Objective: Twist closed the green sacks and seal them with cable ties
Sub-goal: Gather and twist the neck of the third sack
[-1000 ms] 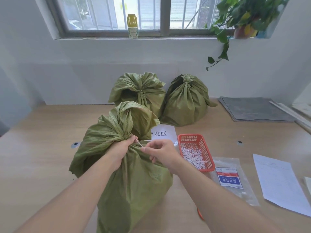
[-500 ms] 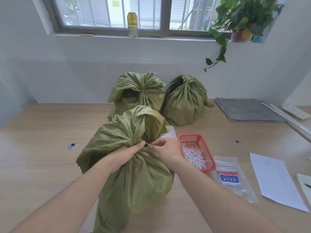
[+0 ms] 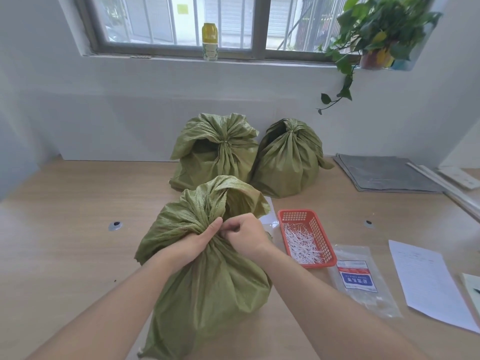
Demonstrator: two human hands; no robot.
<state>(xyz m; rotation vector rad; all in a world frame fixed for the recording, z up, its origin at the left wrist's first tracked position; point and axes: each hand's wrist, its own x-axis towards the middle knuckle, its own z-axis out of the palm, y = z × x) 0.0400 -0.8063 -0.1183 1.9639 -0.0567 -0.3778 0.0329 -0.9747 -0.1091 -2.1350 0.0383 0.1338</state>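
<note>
On the near table (image 3: pixel 65 255) stands the green sack (image 3: pixel 207 287). My left hand (image 3: pixel 194 244) squeezes its twisted neck. My right hand (image 3: pixel 246 236) pinches there too, fingers curled. The cloth looks soft and crinkly, so I think the bunched neck is the best hold.

Your front sack (image 3: pixel 207 289) is coarse woven plastic cloth, matt green and crinkled, and the rear left sack (image 3: pixel 218 162) and rear right sack (image 3: pixel 288 165) show the same weave. Your table (image 3: pixel 65 255) is smooth, matt, pale wood-grain board with a shiny metal grommet (image 3: pixel 115 226) set in it. The red basket (image 3: pixel 323 237) is moulded plastic mesh, its cable ties (image 3: pixel 301 246) thin white plastic, the bag (image 3: pixel 363 294) beside it glossy clear film and the sheet (image 3: pixel 426 281) matt white paper
</note>
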